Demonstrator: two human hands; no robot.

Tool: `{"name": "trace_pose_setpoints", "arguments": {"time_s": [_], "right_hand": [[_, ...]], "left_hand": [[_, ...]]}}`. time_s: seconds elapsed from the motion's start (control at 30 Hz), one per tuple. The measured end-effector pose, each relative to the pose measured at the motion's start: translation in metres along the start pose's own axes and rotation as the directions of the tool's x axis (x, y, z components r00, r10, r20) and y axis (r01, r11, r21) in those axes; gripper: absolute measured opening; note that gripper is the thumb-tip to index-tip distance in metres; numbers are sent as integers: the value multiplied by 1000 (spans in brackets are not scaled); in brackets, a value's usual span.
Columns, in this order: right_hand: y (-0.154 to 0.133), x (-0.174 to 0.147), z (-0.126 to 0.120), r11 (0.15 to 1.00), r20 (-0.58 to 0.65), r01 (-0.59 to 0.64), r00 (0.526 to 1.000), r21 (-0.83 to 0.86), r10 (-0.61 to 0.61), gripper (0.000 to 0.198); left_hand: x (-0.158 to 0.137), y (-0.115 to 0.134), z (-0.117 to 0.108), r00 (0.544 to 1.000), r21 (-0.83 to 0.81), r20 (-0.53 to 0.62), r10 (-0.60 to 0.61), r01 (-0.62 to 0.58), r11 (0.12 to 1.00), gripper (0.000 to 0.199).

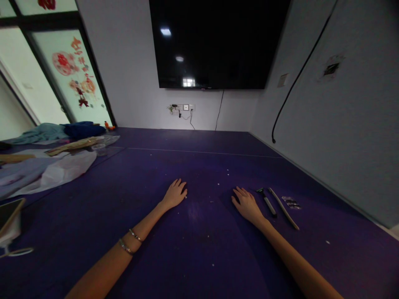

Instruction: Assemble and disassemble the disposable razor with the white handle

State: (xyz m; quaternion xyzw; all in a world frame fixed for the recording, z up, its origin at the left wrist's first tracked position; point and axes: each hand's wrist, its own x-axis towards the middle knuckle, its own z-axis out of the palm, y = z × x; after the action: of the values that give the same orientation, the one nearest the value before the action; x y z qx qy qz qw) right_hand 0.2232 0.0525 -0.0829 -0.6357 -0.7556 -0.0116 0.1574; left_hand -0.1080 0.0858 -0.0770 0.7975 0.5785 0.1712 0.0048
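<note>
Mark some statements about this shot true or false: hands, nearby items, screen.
1. The left hand and right hand are on the purple surface. True.
2. The razor lies between the right hand and the beige strip. True.
3. The right hand grips the razor. False: it is empty, with the razor beside it.
4. Both bracelets are on the right arm. False: they are on the left arm.
5. A small packet lies right of the beige strip. True.
6. The wall screen shows a picture. False: it is dark, with reflections only.
</note>
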Motion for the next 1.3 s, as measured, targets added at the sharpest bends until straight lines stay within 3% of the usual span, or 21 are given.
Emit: {"name": "trace_pose_setpoints", "arguments": {"time_s": [0.53,0.7,0.8,0.9,1.0,1.1,1.2,1.3], "right_hand": [[-1,-1,-2,1000,4,1,1000,3,-1,50],[1,2,-1,997,-33,4,999,82,-1,49],[14,8,-17,982,-122,10,992,186,13,45],[42,14,-46,966,-183,-91,973,243,138,36],[75,13,-73,947,-128,-263,949,187,289,30],[98,9,-82,912,42,-392,920,123,390,27],[106,5,-74,904,202,-421,894,74,400,21],[106,4,-64,922,218,-386,904,40,369,19]], "left_hand": [[-1,0,1,1000,-8,-19,15,-15,1000,47],[-2,1,1,1000,13,-16,16,-16,1000,47],[-2,0,2,1000,34,-13,8,-8,999,49],[-1,-1,2,1000,38,-19,17,-16,999,48],[-1,-1,2,1000,56,-18,25,-24,998,49],[-1,1,1,1000,78,-4,18,-17,997,50],[-1,2,0,1000,89,3,14,-14,996,49],[0,2,-1,1000,77,-3,14,-13,997,49]]}}
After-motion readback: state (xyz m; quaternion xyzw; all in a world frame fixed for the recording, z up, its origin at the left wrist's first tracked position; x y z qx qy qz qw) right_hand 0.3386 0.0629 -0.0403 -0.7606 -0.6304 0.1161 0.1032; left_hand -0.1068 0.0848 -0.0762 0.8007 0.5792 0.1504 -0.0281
